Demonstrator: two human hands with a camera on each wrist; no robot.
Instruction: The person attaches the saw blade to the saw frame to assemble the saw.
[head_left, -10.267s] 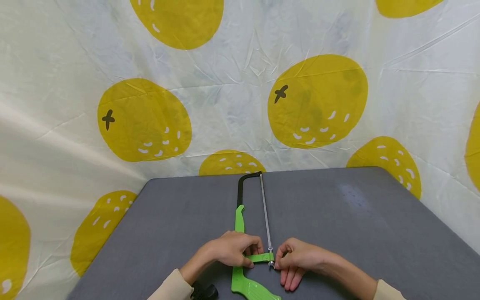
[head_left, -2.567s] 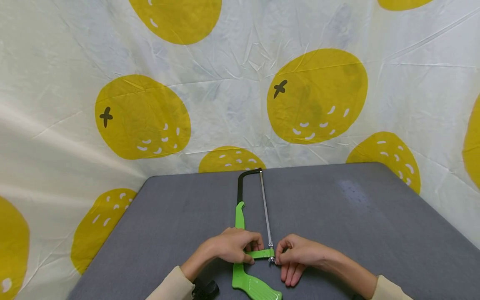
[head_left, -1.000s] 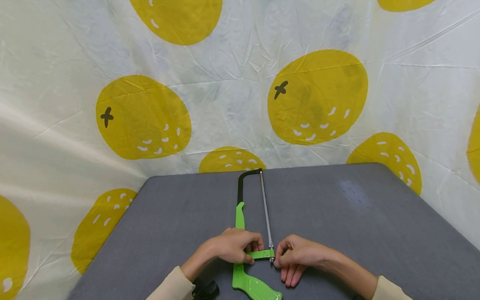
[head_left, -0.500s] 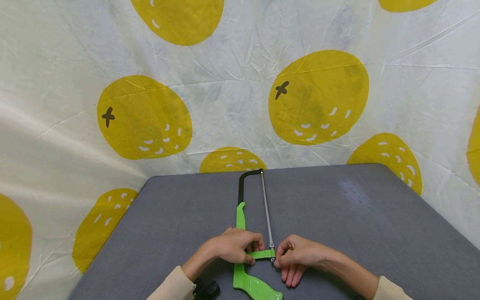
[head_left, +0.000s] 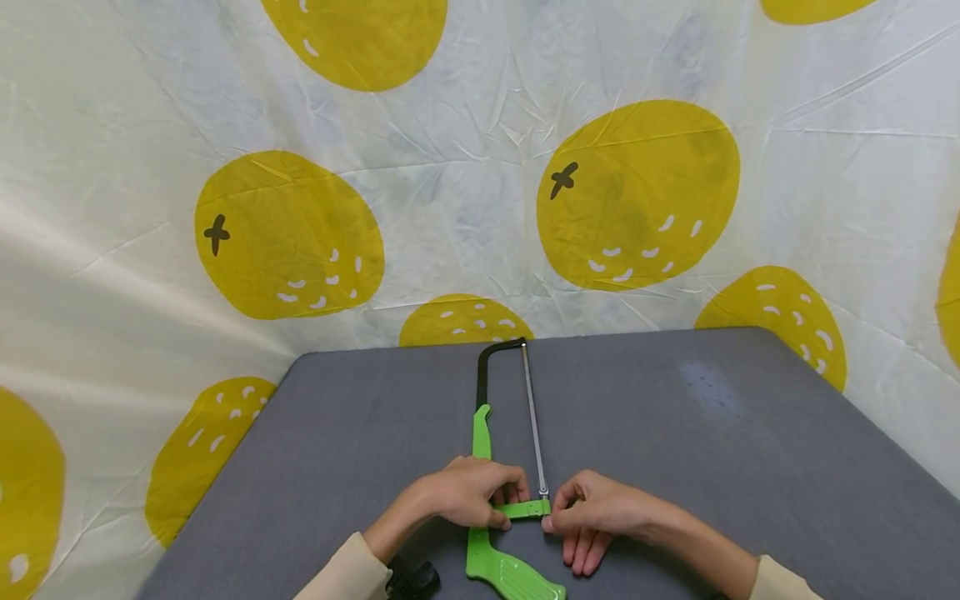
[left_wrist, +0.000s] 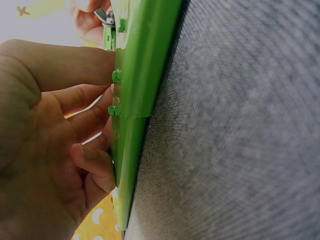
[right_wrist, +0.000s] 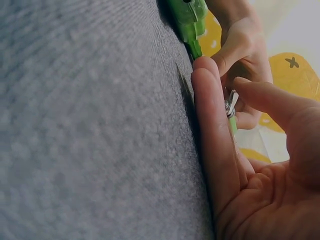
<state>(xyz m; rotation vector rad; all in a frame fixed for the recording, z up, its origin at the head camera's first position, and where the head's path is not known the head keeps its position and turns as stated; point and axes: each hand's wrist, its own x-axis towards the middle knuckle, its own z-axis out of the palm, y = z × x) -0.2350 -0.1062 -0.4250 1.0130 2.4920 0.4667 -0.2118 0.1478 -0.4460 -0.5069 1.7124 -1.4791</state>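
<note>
A hacksaw (head_left: 482,433) with a green handle and frame, a black bow and a thin silver blade (head_left: 533,417) lies flat on the grey table. My left hand (head_left: 468,492) holds the frame's green crosspiece (head_left: 525,509) between thumb and fingers. At that crosspiece's right end, my right hand (head_left: 600,510) has thumb and index finger on the small metal wing nut (right_wrist: 231,102). In the head view the thumb covers the nut; its wing shows in the left wrist view beside the right fingers (left_wrist: 87,22). The other right fingers lie extended on the cloth.
A grey cloth-covered table (head_left: 637,417) spreads around the saw. A black object (head_left: 412,579) sits by the left sleeve. Behind the table hangs a pale curtain (head_left: 457,225) printed with yellow fruit.
The wing nut's angle differs between the earlier frames, and the right thumb now covers it, having shifted slightly left. The left hand and the saw stay in place.
</note>
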